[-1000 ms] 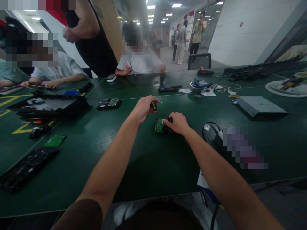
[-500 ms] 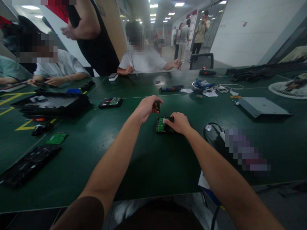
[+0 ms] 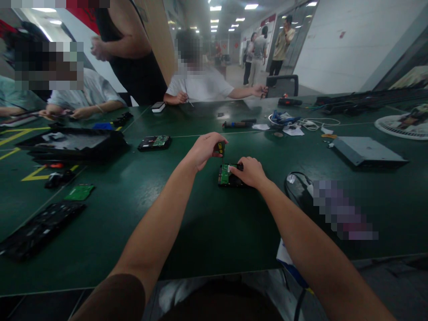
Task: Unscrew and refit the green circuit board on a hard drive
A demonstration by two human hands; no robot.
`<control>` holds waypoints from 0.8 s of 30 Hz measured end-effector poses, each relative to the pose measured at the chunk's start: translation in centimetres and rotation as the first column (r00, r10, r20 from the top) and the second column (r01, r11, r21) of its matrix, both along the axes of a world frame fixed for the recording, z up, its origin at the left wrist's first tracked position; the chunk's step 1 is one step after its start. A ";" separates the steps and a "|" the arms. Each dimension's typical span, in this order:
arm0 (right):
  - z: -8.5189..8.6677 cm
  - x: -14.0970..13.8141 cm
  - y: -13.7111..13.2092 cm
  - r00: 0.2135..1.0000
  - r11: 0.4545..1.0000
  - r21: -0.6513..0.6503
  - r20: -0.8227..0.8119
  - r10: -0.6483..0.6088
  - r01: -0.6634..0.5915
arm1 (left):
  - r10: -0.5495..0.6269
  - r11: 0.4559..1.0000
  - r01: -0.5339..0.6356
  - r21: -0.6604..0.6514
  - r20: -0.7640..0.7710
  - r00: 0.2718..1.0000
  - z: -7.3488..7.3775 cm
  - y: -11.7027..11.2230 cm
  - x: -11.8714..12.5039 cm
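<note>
A hard drive lies on the green table with its green circuit board facing up. My right hand rests on its right side, fingers curled over the far edge. My left hand is closed round the black and yellow handle of a small screwdriver, held upright with its thin shaft pointing down onto the drive's far left corner.
A second hard drive lies further left. A black tray, a loose green board and a dark panel sit at the left. A grey box and cables are at the right. Other people sit across the table.
My left hand has turned the screwdriver upright over the drive. The person across the table has stretched an arm out to the right.
</note>
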State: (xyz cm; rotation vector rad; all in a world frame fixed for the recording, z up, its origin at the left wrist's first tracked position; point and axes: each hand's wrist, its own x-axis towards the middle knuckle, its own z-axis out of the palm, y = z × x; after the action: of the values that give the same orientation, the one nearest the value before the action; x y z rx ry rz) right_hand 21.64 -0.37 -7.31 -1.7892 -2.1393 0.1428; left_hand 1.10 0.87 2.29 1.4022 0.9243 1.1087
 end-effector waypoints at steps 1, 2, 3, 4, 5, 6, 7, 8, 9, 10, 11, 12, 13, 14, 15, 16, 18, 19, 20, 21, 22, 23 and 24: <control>0.0 0.0 0.0 1.000 1.000 0.003 0.000 0.000 0.000 | -0.025 1.000 0.025 0.002 -0.010 1.000 0.1 -0.1 0.0; -0.1 0.0 0.0 1.000 1.000 0.008 0.002 0.000 0.000 | -0.054 0.998 0.054 -0.013 -0.006 0.999 0.2 -0.3 0.1; -0.1 0.0 0.0 1.000 1.000 0.014 0.005 -0.001 0.001 | -0.083 0.996 0.083 -0.039 0.010 0.996 0.2 -0.4 0.1; -0.2 0.0 0.0 1.000 1.000 0.021 0.007 -0.002 0.001 | -0.105 0.992 0.107 -0.069 0.034 0.994 0.2 -0.5 0.2; -0.2 0.0 0.1 1.000 1.000 0.027 0.009 -0.002 0.001 | -0.119 0.987 0.125 -0.100 0.063 0.991 0.2 -0.5 0.3; -0.3 0.0 0.1 1.000 1.000 0.030 0.009 -0.001 0.000 | -0.125 0.982 0.137 -0.130 0.094 0.988 0.2 -0.5 0.4; -0.3 0.1 0.1 1.000 0.999 0.032 0.010 0.000 0.000 | -0.125 0.977 0.144 -0.158 0.124 0.984 0.1 -0.5 0.4; -0.4 0.1 0.1 1.000 0.999 0.034 0.013 0.001 -0.002 | -0.118 0.972 0.145 -0.183 0.150 0.982 0.0 -0.4 0.4; -0.4 0.1 0.1 1.000 0.999 0.037 0.019 0.002 -0.003 | -0.110 0.969 0.143 -0.201 0.168 0.980 -0.1 -0.3 0.4; -0.4 0.1 0.1 1.000 0.999 0.040 0.025 0.003 -0.004 | -0.101 0.968 0.138 -0.210 0.177 0.979 -0.1 -0.2 0.3; -0.4 0.1 0.1 1.000 0.999 0.045 0.029 0.002 -0.003 | -0.093 0.969 0.129 -0.209 0.174 0.980 -0.2 -0.1 0.2; -0.4 0.1 0.1 0.999 0.999 0.047 0.033 0.001 -0.003 | -0.086 0.973 0.117 -0.200 0.158 0.984 -0.2 0.0 0.1; -0.4 0.1 0.2 0.999 0.999 0.047 0.034 0.001 -0.003 | -0.078 0.978 0.102 -0.184 0.133 0.988 -0.1 0.0 0.0; -0.4 0.1 0.2 0.999 0.999 0.045 0.034 0.001 -0.003 | -0.071 0.983 0.087 -0.162 0.105 0.992 -0.1 -0.1 0.0; -0.4 0.1 0.2 0.999 0.999 0.040 0.032 0.002 -0.003 | -0.064 0.987 0.074 -0.139 0.075 0.995 0.0 -0.1 -0.1; -0.4 0.1 0.2 1.000 0.999 0.034 0.030 0.002 -0.003 | -0.059 0.991 0.065 -0.118 0.049 0.997 0.1 -0.2 -0.1; -0.4 0.1 0.2 1.000 1.000 0.027 0.026 0.000 -0.001 | -0.065 0.994 0.067 -0.086 0.020 0.998 0.3 -0.4 0.0; -0.4 0.1 0.2 1.000 1.000 0.027 0.024 -0.002 0.002 | -0.073 0.994 0.075 -0.081 0.020 0.997 0.3 -0.5 0.0; -0.4 0.1 0.2 1.000 1.000 0.028 0.024 -0.004 0.003 | -0.082 0.993 0.084 -0.085 0.030 0.996 0.3 -0.6 0.1; -0.4 0.1 0.2 1.000 1.000 0.029 0.025 -0.004 0.003 | -0.088 0.991 0.092 -0.094 0.048 0.995 0.3 -0.6 0.2; -0.3 0.1 0.2 1.000 1.000 0.031 0.026 -0.003 0.002 | -0.089 0.990 0.096 -0.106 0.072 0.993 0.2 -0.6 0.2; -0.3 0.1 0.1 1.000 1.000 0.031 0.028 -0.002 0.001 | -0.083 0.988 0.095 -0.118 0.097 0.992 0.2 -0.6 0.3; -0.3 0.0 0.1 1.000 1.000 0.029 0.029 0.000 -0.001 | -0.074 0.988 0.089 -0.128 0.118 0.990 0.1 -0.5 0.3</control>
State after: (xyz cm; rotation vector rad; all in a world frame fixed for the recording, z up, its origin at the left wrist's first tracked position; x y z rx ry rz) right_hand 21.69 -0.26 -7.59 -1.7854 -2.1505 0.0855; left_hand 1.42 0.37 2.39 1.2448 0.8369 1.0350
